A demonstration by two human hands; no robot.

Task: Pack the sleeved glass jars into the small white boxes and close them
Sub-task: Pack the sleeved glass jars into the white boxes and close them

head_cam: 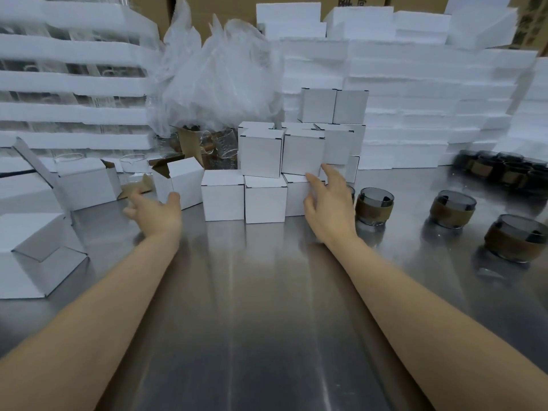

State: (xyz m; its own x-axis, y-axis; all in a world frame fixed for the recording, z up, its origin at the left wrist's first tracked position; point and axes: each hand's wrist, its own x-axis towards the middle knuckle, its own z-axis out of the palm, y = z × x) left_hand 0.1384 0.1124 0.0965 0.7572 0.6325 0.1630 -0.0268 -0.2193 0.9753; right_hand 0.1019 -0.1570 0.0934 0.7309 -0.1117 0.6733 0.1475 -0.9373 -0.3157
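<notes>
The left grip (154,210), open, is just below the open white box (185,180); the nearest sleeved jar (374,206) sits just right of the open right grip (326,203).

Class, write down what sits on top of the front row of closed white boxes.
Two more closed white boxes rest on the front row, with further boxes stacked behind. Closed flaps hide whatever is inside.

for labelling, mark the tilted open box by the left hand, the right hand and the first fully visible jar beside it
tilted open box (189,180), head view, white side wall
right hand (328,208), head view, its back
jar (374,207), head view, brown sleeve
</notes>
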